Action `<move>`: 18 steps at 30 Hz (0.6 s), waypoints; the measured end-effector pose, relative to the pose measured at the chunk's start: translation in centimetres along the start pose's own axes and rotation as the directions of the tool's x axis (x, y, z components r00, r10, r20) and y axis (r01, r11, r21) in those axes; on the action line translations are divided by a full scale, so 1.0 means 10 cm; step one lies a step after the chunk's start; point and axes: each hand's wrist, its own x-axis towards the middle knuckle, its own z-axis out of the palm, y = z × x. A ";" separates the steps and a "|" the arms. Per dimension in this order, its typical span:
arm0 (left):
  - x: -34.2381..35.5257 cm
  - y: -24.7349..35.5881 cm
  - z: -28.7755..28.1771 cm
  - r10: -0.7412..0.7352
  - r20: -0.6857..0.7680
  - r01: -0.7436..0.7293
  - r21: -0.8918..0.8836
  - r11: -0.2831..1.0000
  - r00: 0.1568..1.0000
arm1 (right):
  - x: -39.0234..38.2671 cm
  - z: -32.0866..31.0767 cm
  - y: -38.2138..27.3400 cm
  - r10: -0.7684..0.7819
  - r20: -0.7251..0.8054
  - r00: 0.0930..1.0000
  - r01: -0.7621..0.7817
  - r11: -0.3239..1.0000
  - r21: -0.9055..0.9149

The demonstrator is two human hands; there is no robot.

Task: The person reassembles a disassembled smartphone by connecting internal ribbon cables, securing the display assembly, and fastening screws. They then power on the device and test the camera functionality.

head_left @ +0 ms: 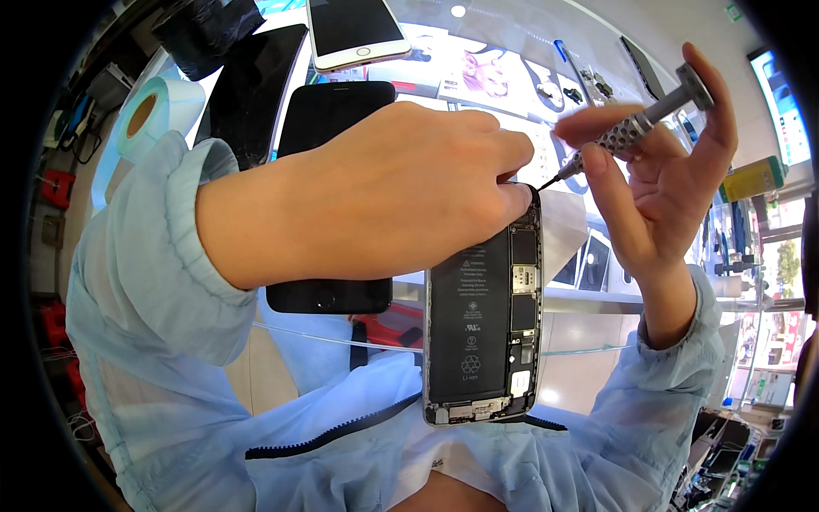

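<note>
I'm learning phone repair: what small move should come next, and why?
I'd probably check the screwdriver's seating before turning it: the right hand holds its tip at the upper right corner of the opened phone, but contact there is too small to confirm. The left hand grips the phone's upper end.

The worktop (589, 305) glows white across the upper middle of the frame, bright as a light panel. Below it I see pale floor tiles (589, 341), glare pooling on them. At upper right, a lit screen (785, 107) stands out beside a pale ceiling (734, 38); lower down, a bright window (789, 263) shows greenery. The left edge stays dim.
</note>
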 end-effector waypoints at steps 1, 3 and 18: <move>0.00 0.00 0.01 0.003 -0.005 -0.003 0.011 1.000 1.000 | -0.01 -0.01 -0.01 0.010 0.014 1.000 -0.010 1.000 -0.029; -0.02 -0.01 0.02 0.014 -0.014 -0.013 0.031 0.999 1.000 | -0.02 -0.03 -0.02 0.035 0.039 0.999 -0.032 0.995 -0.091; 0.07 -0.02 0.01 0.019 -0.012 -0.019 -0.036 0.999 1.000 | 0.13 -0.46 0.30 -0.310 -0.240 0.920 0.279 0.948 -0.155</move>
